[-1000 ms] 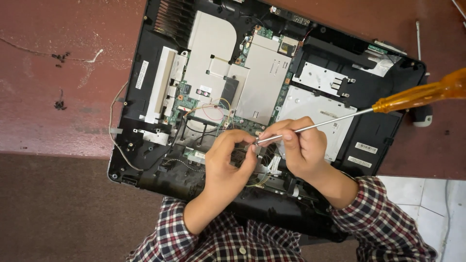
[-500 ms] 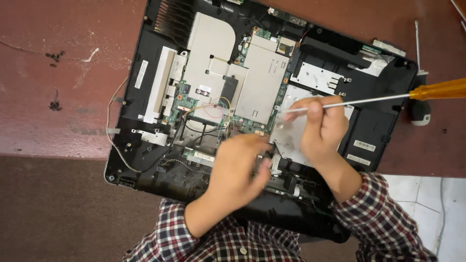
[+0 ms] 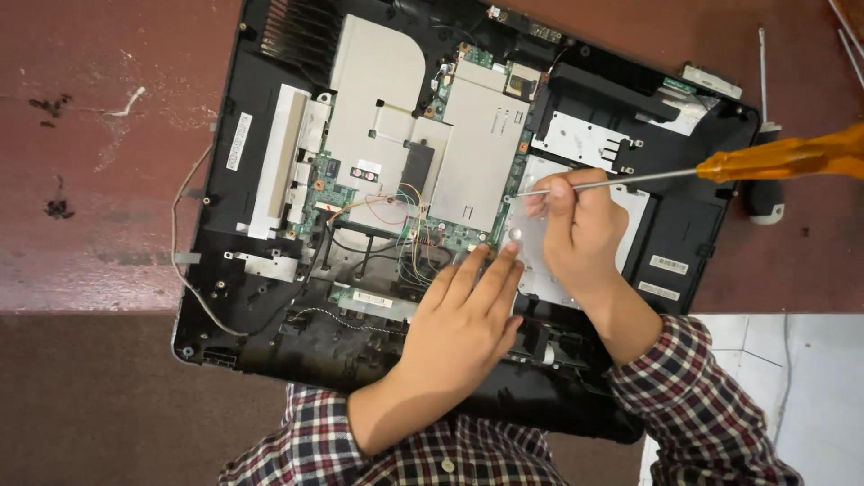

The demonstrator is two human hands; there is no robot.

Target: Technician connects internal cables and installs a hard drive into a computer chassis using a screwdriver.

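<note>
Head view: opened computer chassis (image 3: 270, 297) on reddish-brown table (image 3: 99, 207), white floor tile (image 3: 810, 378) alongside.

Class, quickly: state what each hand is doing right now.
Left hand: open, flat on the opened laptop, holding nothing.
Right hand: closed around the screwdriver shaft.

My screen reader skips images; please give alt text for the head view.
The right hand grips an orange-handled screwdriver, tip at a silver plate in an opened computer chassis; the left hand rests flat beside it.
</note>
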